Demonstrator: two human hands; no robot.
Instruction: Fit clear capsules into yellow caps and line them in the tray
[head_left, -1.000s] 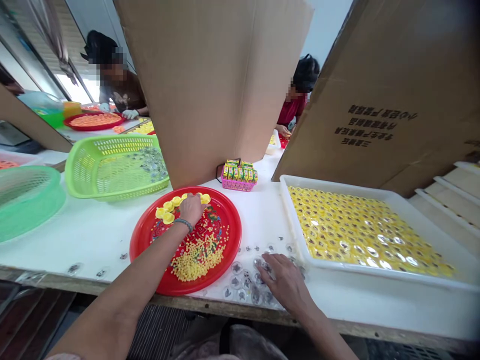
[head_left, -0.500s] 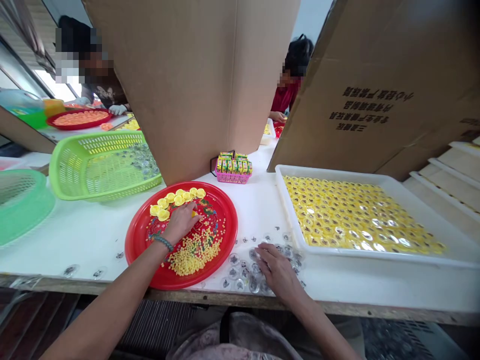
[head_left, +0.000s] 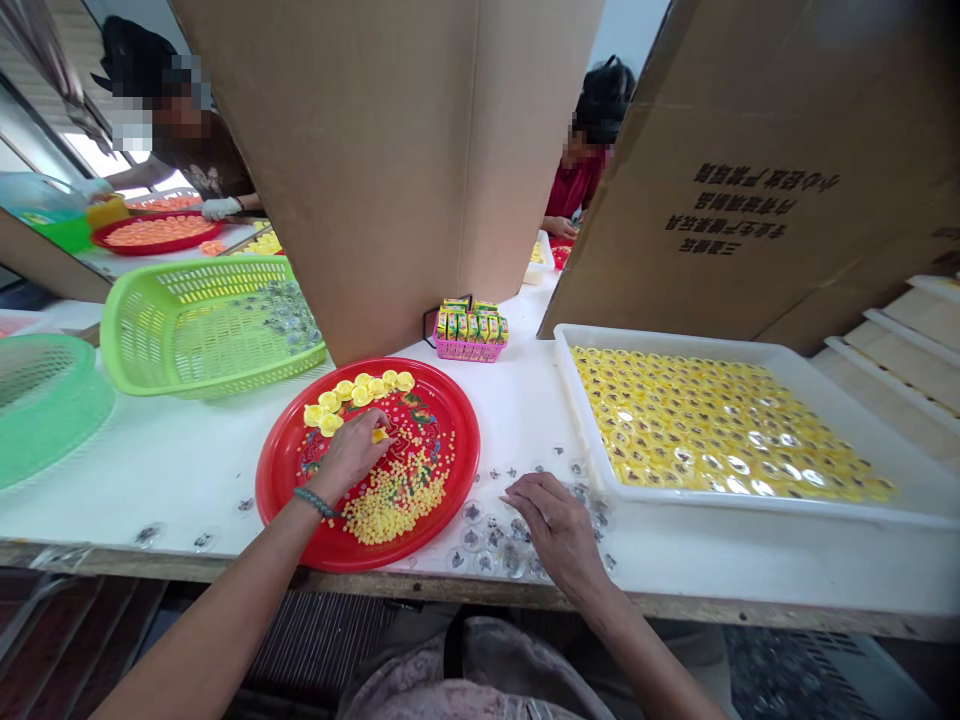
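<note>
My left hand (head_left: 352,455) is over the red tray (head_left: 274,510), its fingers closed on a small yellow cup (head_left: 380,435). In that tray lie a pile of tiny yellow beads (head_left: 390,505) and a cluster of round yellow cups (head_left: 361,394) toward the back. My right hand (head_left: 553,520) is just above the table, thumb and fingertips pinched together. A small clear piece seems to be at its fingertips, but I cannot make it out surely. Clear round covers (head_left: 471,538) with dark figures lie scattered beneath and around that hand.
A white tray (head_left: 585,440) of yellow filled rounds stands at right. A green basket (head_left: 135,350) with clear covers sits left, beside a green mesh lid (head_left: 52,430). A pink basket (head_left: 470,350) of small boxes stands by the cardboard partition (head_left: 390,180). Co-workers sit behind.
My right hand has lifted off the clear covers, its fingers drawing into a pinch. The left hand has raised the yellow cup slightly within the tray. The left co-worker's arm has reached outward.
</note>
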